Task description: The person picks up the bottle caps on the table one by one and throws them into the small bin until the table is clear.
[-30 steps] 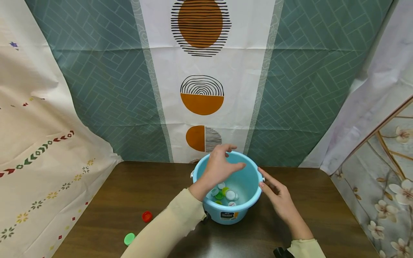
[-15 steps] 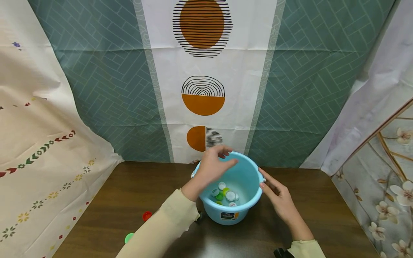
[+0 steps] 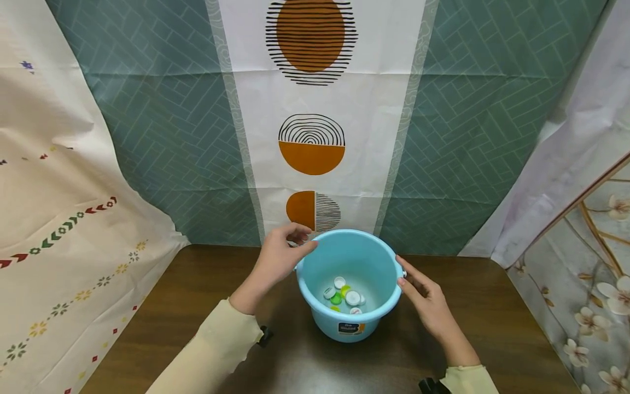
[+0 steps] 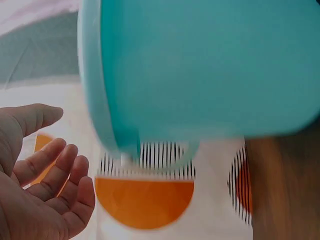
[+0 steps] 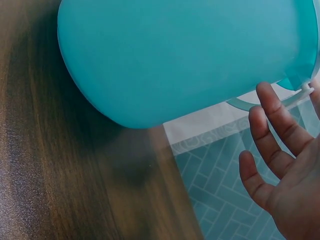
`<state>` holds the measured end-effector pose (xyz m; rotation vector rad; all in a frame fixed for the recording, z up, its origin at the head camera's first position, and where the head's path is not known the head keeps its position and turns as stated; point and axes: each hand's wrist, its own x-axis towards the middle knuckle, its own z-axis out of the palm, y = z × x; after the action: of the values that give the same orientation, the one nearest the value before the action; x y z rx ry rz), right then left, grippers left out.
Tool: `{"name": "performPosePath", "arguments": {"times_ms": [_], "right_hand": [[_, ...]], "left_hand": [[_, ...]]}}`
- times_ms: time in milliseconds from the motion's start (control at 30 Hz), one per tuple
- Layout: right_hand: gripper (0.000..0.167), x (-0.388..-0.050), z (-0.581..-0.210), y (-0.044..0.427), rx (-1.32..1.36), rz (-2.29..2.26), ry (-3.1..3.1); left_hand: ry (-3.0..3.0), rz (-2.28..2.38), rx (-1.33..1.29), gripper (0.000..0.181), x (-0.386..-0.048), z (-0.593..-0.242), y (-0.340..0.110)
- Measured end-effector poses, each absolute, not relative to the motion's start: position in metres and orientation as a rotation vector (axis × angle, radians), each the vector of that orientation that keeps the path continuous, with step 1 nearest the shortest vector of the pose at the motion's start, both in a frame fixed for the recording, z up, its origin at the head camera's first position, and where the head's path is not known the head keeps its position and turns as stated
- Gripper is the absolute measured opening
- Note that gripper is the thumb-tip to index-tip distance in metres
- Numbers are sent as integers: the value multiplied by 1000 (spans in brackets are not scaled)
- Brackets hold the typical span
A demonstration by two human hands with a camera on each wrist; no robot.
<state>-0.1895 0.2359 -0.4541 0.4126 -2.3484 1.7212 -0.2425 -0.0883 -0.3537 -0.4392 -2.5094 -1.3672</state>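
Note:
A light blue bucket [image 3: 344, 323] stands upright on the table, with several white, green and yellow-green bottle caps [image 3: 353, 297] on its floor. My left hand [image 3: 280, 254] hovers just outside the bucket's left rim, holding nothing. Its fingers are loosely bent, apart from the bucket in the left wrist view. On the other side, my right hand [image 3: 430, 301] touches the rim near the handle joint with fingertips and thumb. The right wrist view has its fingers [image 5: 280, 120] spread and fairly straight beside the bucket wall; the thumb is hidden there.
The brown wooden table [image 3: 374, 366] ends at a patterned cloth [image 3: 315, 98] hanging behind the bucket. Pale printed cloths hang at the left [image 3: 59, 230] and right [image 3: 581, 306]. The bucket's handle [image 4: 185, 160] hangs at its far side.
My left hand has moved left, from above the bucket to beyond its rim. The left sleeve now covers the red and green caps on the table. My right hand stays at the rim.

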Motion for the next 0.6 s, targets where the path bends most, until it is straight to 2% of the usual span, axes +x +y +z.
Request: {"name": "performPosePath", "arguments": {"times_ms": [367, 600], "right_hand": [[47, -190, -452, 236, 424, 1718, -2341], [46, -190, -454, 236, 419, 1719, -2356]], "left_hand": [[-2560, -1300, -323, 25, -231, -364, -166], [-2742, -1228, -212, 28, -222, -386, -208]]}}
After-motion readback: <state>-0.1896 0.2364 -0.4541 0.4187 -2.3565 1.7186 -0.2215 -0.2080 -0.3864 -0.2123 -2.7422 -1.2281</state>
